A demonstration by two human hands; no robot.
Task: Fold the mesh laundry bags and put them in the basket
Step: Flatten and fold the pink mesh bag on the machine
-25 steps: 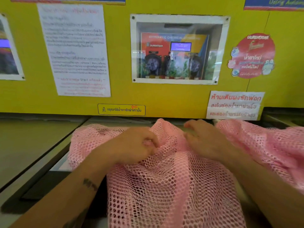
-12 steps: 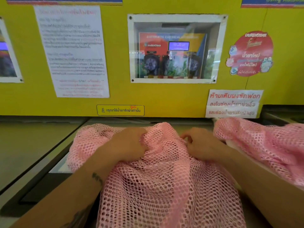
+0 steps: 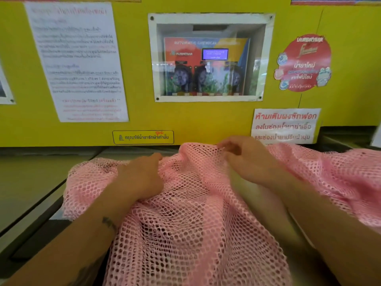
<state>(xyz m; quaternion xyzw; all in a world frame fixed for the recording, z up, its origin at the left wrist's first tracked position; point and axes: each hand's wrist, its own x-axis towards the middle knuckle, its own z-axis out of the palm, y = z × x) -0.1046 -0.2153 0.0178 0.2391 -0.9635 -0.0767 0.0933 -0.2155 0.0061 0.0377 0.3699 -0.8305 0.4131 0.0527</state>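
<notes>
A pink mesh laundry bag point(image 3: 191, 219) lies crumpled across the grey machine top point(image 3: 31, 182) in front of me and hangs over its near edge. My left hand point(image 3: 142, 178) rests on the mesh left of centre, fingers curled into the fabric. My right hand point(image 3: 245, 159) pinches the raised far edge of the mesh near the yellow wall. More pink mesh point(image 3: 338, 178) bunches up to the right, behind my right forearm; whether it is a second bag I cannot tell. No basket is in view.
A yellow wall point(image 3: 195, 120) rises right behind the bag, with a windowed dispenser panel point(image 3: 210, 58), a white notice sheet point(image 3: 78, 62) and warning stickers point(image 3: 284, 125). A dark recessed lid edge point(image 3: 41, 240) runs under the bag at the left.
My right hand has moved up and away toward the wall, lifting the far edge of the mesh. My left hand has stayed on the fabric and shifted only slightly.
</notes>
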